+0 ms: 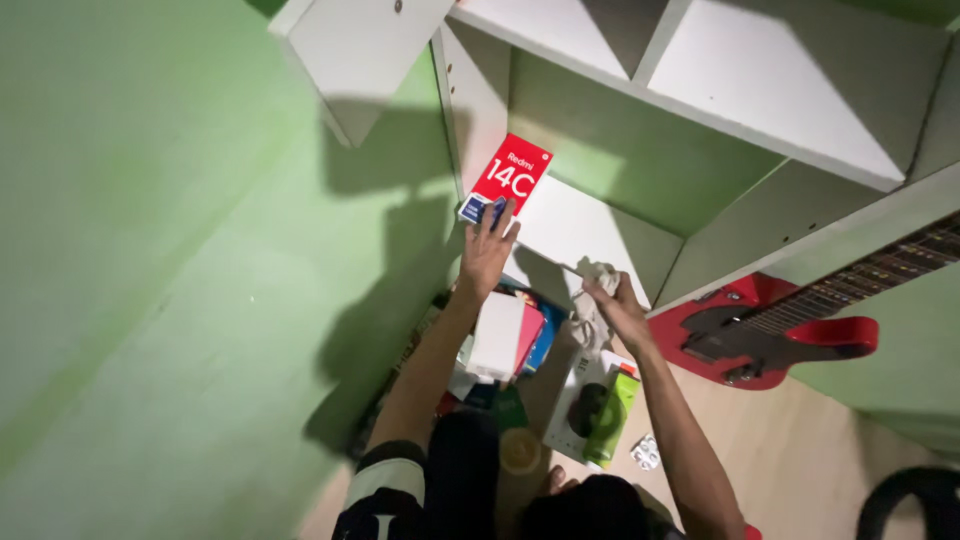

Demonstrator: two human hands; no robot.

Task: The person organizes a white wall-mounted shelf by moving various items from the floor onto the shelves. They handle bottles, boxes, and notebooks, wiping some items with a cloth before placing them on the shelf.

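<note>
We take the white shelf unit [590, 225] as our landmark and read everything from it, going left to right.

Left of the shelf unit is a plain green wall [170, 260], with our shadow falling across it.

At the shelf unit's lower left compartment, our left hand [487, 250] reaches up with fingers spread and grips the bottom edge of a red box [512, 178]. The box stands tilted against the compartment's left side wall, its lower end at the shelf board. We judge it a light, stiff cardboard carton with a smooth printed skin, likely a little slippery. It would be best pinched across its narrow sides near the lower corner, where the fingers already sit, and not squeezed flat on its face.

Below the shelf unit, between our arms, lies a pile of boxes [505, 335]: a white one on top, red and blue ones under it.

Just in front of the same compartment's front edge, our right hand [615, 300] is clenched around a pale cloth [592, 285]. The cloth is soft, limp and light, bunched in the fist with a tail hanging down; any fold gives a fair hold.

Under that hand, on the floor, sits a white and green package [598, 405].

Right of the shelf unit's lower corner leans a red guitar [780, 335], its neck running up to the right.
</note>
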